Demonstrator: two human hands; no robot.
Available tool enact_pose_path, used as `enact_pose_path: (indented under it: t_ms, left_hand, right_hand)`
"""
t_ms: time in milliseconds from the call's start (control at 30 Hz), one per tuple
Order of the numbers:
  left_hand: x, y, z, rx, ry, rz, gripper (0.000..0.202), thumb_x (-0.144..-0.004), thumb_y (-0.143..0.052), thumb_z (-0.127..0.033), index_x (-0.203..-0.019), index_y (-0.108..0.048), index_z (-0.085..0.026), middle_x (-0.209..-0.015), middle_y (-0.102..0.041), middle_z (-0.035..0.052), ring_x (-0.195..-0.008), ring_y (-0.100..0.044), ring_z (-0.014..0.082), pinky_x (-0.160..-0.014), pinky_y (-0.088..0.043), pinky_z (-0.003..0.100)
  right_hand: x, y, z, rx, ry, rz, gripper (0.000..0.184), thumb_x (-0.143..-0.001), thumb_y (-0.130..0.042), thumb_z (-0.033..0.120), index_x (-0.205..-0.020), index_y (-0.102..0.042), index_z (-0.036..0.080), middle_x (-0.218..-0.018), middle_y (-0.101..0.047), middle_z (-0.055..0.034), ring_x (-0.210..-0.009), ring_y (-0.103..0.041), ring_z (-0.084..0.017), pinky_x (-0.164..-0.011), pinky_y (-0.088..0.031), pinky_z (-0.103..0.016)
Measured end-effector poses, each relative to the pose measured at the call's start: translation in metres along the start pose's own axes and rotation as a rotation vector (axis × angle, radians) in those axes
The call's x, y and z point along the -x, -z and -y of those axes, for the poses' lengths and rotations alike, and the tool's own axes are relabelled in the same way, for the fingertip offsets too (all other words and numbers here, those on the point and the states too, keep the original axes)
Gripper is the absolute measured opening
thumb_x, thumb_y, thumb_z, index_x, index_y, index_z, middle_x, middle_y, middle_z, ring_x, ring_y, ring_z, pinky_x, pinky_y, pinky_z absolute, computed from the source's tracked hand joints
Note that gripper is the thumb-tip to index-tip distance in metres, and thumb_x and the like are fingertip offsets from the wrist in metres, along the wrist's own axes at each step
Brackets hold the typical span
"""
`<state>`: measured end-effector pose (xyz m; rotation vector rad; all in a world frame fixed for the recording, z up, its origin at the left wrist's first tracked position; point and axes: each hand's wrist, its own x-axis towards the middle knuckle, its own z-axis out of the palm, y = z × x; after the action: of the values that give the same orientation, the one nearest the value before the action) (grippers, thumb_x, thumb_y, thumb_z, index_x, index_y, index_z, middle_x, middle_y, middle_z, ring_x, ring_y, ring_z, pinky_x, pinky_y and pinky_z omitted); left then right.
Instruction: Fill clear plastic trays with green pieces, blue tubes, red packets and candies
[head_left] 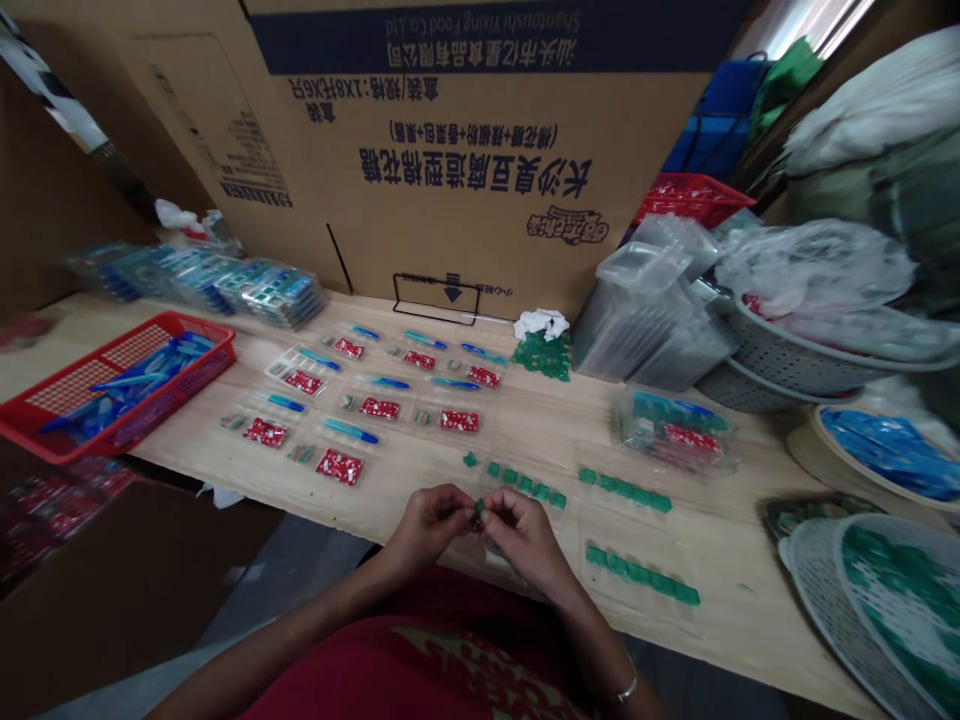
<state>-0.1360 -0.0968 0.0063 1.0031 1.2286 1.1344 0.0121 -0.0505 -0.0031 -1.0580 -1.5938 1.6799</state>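
My left hand (429, 528) and my right hand (525, 535) meet at the front edge of the table, both closed in a pinch. Between their fingertips is a small green piece (478, 507), mostly covered by the fingers. Just beyond, a row of green pieces (526, 485) lies in a clear plastic tray, with a single green piece (470, 459) to its left. Two more rows, an upper green row (625, 490) and a lower green row (643, 575), sit in clear trays to the right of my right hand.
Several clear trays with red packets (340, 466) and blue tools stand left of centre. A red basket (217, 365) of blue tools is at far left. Stacked trays (637, 300), grey colanders (787, 350) and a sieve of green pieces (900, 590) crowd the right. A carton (465, 240) stands behind.
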Motion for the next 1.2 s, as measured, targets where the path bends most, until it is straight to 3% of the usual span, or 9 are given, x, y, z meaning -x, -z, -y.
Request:
enact_pose_path:
  t_ms: [267,433,667,867,967,1067,1200]
  left_hand:
    - [-0.001,0.003,0.005,-0.170,-0.052,0.053,0.030,-0.076,-0.058,-0.042,-0.072,-0.059,-0.012,-0.064,-0.060,0.0019,-0.059,-0.052,0.0112,-0.056,-0.041,0.022]
    - [-0.001,0.000,0.004,-0.390,-0.137,0.061,0.021,-0.081,-0.051,-0.032,-0.071,-0.057,-0.013,-0.061,-0.056,0.0004,-0.057,-0.048,0.0099,-0.053,-0.036,0.021]
    - [-0.003,-0.006,0.000,-0.057,-0.071,0.147,0.027,-0.080,-0.056,-0.040,-0.077,-0.056,-0.013,-0.069,-0.061,0.0030,-0.065,-0.057,0.0129,-0.062,-0.046,0.024]
    - [-0.006,-0.006,0.005,0.138,-0.017,0.032,0.035,-0.066,-0.071,-0.043,-0.074,-0.057,-0.012,-0.063,-0.062,0.0013,-0.058,-0.059,0.0125,-0.060,-0.048,0.025]
    - [-0.008,-0.005,0.004,0.193,-0.005,0.031,0.037,-0.064,-0.073,-0.045,-0.074,-0.057,-0.013,-0.061,-0.062,0.0013,-0.057,-0.060,0.0136,-0.060,-0.049,0.027]
    - [-0.009,-0.003,-0.001,0.063,-0.039,0.054,0.032,-0.069,-0.068,-0.043,-0.076,-0.060,-0.013,-0.065,-0.065,0.0039,-0.062,-0.061,0.0156,-0.063,-0.049,0.028]
    - [-0.006,0.000,-0.006,-0.422,-0.220,0.018,0.018,-0.079,-0.055,-0.028,-0.076,-0.064,-0.013,-0.067,-0.065,0.0044,-0.059,-0.056,0.0120,-0.058,-0.043,0.022]
  right_hand:
    - [0.003,0.000,0.000,0.076,0.008,-0.036,0.013,-0.069,-0.058,0.030,-0.063,-0.055,0.018,-0.058,-0.056,0.0016,-0.054,-0.050,-0.012,-0.053,-0.039,-0.023]
    - [0.002,0.004,-0.003,-0.095,-0.034,0.032,0.019,-0.068,-0.062,0.034,-0.063,-0.055,0.018,-0.054,-0.056,0.0026,-0.051,-0.050,-0.011,-0.052,-0.041,-0.023]
    - [0.004,0.007,-0.009,-0.305,-0.080,0.023,0.026,-0.068,-0.067,0.042,-0.068,-0.057,0.018,-0.060,-0.059,0.0022,-0.053,-0.054,-0.011,-0.055,-0.044,-0.023]
    - [0.001,0.006,0.000,-0.231,-0.033,0.043,0.029,-0.067,-0.070,0.045,-0.067,-0.057,0.018,-0.058,-0.058,0.0022,-0.053,-0.054,-0.011,-0.055,-0.044,-0.023]
    - [-0.001,0.008,-0.001,-0.239,-0.036,0.054,0.032,-0.067,-0.069,0.048,-0.069,-0.058,0.018,-0.061,-0.060,0.0014,-0.054,-0.055,-0.012,-0.056,-0.045,-0.024]
    - [-0.001,0.009,-0.002,-0.214,-0.038,0.035,0.033,-0.068,-0.067,0.050,-0.072,-0.059,0.018,-0.064,-0.061,0.0005,-0.057,-0.056,-0.013,-0.058,-0.045,-0.025]
    - [0.001,0.011,0.000,-0.158,-0.003,0.014,0.034,-0.071,-0.064,0.051,-0.073,-0.057,0.018,-0.063,-0.058,0.0020,-0.058,-0.055,-0.013,-0.060,-0.043,-0.025]
